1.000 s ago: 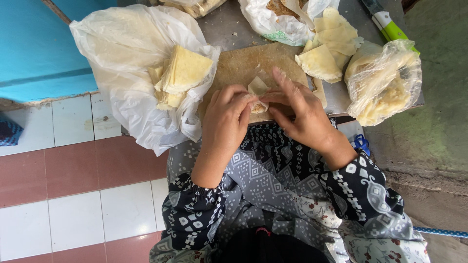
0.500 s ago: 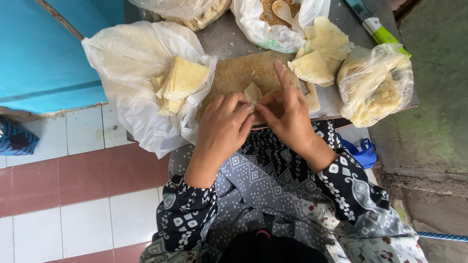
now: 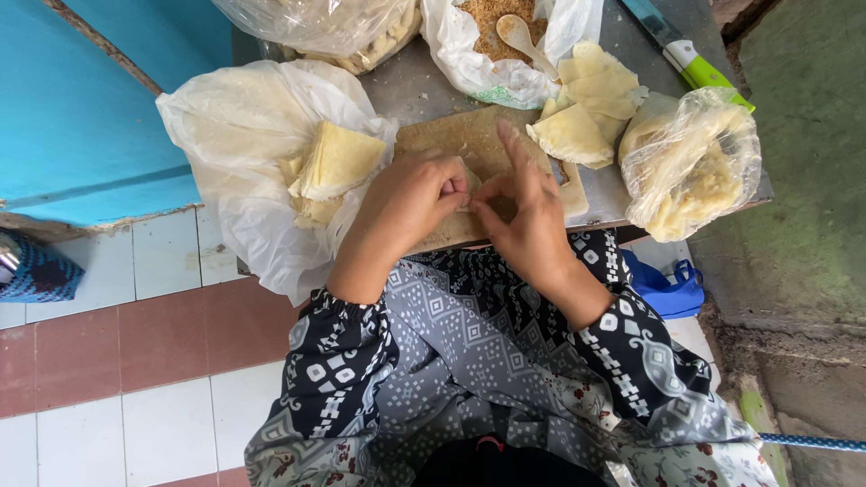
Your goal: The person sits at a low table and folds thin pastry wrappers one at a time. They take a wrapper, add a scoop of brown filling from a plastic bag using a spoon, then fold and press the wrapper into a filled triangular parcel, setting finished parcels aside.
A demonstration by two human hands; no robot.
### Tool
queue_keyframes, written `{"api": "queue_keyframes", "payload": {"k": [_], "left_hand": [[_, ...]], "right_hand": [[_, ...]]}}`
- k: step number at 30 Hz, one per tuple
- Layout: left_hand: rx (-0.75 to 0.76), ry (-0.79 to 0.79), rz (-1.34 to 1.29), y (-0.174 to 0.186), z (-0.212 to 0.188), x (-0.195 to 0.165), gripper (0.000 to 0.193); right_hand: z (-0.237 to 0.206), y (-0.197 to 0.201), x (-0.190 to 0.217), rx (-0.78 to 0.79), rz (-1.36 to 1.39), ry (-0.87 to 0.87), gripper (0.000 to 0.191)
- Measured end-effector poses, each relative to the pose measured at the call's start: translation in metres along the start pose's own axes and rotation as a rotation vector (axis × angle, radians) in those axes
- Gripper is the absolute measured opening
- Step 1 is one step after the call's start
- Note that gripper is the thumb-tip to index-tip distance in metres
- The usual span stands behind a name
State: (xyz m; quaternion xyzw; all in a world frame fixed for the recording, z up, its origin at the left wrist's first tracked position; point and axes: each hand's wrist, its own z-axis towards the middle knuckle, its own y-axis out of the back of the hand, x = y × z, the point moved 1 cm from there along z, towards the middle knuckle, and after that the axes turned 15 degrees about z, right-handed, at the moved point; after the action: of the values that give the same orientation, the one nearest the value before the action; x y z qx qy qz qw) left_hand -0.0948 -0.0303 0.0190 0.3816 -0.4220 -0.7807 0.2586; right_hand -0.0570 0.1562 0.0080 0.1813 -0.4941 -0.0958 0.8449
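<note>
My left hand (image 3: 410,203) and my right hand (image 3: 523,212) meet over a wooden board (image 3: 469,140) on a small metal table (image 3: 410,90). Between their fingertips they pinch a small pale pastry piece (image 3: 465,185), mostly hidden by the fingers. My right index finger points out over the board. To the left, a stack of folded yellow pastry sheets (image 3: 334,162) lies in an opened white plastic bag (image 3: 244,144). Folded filled pastries (image 3: 582,108) are piled just right of the board.
A bag of brown crumbs (image 3: 492,22) with a white spoon (image 3: 523,41) sits behind the board. Another clear bag (image 3: 699,167) of pale filling stands at the right table edge, and a green-handled knife (image 3: 690,54) beyond it. Tiled floor lies left; a blue bag (image 3: 667,289) right.
Both hands have closed in tighter on the pastry piece, which now shows less between the fingers. The view has shifted slightly down and closer.
</note>
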Motion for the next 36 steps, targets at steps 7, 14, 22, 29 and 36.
{"api": "queue_keyframes", "payload": {"k": [7,14,22,29,36], "left_hand": [[-0.019,0.023,0.030,0.002,-0.013,0.001,0.015],[-0.163,-0.188,0.259,0.006,-0.037,-0.007,0.014],[0.197,0.205,0.097,-0.006,0.000,0.006,0.015],[0.089,0.182,0.034,0.002,0.003,0.003,0.015],[-0.127,-0.028,0.105,0.003,-0.032,-0.002,0.012]], "right_hand": [[0.010,0.004,-0.006,0.133,0.099,-0.088,0.088],[0.002,0.006,0.004,0.229,-0.253,0.376,0.079],[0.035,0.003,-0.006,0.205,0.113,-0.310,0.096],[0.026,0.006,-0.003,0.267,0.044,-0.052,0.093],[0.013,0.010,-0.012,0.276,0.075,0.065,0.090]]}}
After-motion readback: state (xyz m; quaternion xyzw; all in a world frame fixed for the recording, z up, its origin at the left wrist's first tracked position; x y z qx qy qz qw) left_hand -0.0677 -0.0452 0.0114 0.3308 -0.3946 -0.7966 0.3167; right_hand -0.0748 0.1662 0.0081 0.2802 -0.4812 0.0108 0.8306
